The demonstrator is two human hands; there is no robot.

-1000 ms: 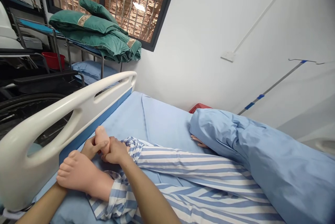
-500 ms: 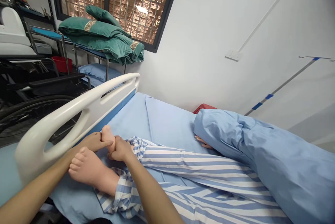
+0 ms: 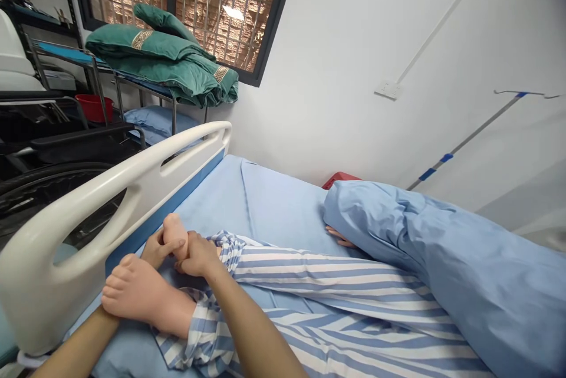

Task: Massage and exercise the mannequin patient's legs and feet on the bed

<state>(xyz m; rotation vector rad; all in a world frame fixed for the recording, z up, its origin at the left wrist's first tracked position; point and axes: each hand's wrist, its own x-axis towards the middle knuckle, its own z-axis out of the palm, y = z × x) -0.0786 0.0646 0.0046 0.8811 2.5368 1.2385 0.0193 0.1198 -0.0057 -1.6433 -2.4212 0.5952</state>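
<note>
"Head view, so where are the hands?"

"Low on the bed, both on one bare foot. The left hand [image 3: 154, 251] comes at the far bare foot [image 3: 174, 235] from the rail side, its fingers stretched out across the foot and holding it, not tightly curled. The right hand [image 3: 198, 255] is closed around the same foot, near the ankle."

"And the other foot?"

"The near bare foot [image 3: 139, 295] lies on its side just beside the far one, toes toward the rail, resting over the left forearm [image 3: 95, 331]. Both feet come out of blue-and-white striped pajama trousers [image 3: 336, 289]."

"What else is on the bed?"

"A blue sheet [image 3: 278, 207], and a bunched blue duvet [image 3: 437, 248], with fingers [image 3: 338, 236] showing under its edge."

"Past the white bed rail [image 3: 110, 183]?"

"A wheelchair wheel [image 3: 44, 189], a red basin [image 3: 92, 108], and a metal cart [image 3: 132, 86] carrying folded green blankets [image 3: 163, 53], with a blue pillow [image 3: 159, 121] behind the rail, below a barred window [image 3: 230, 6]."
</note>
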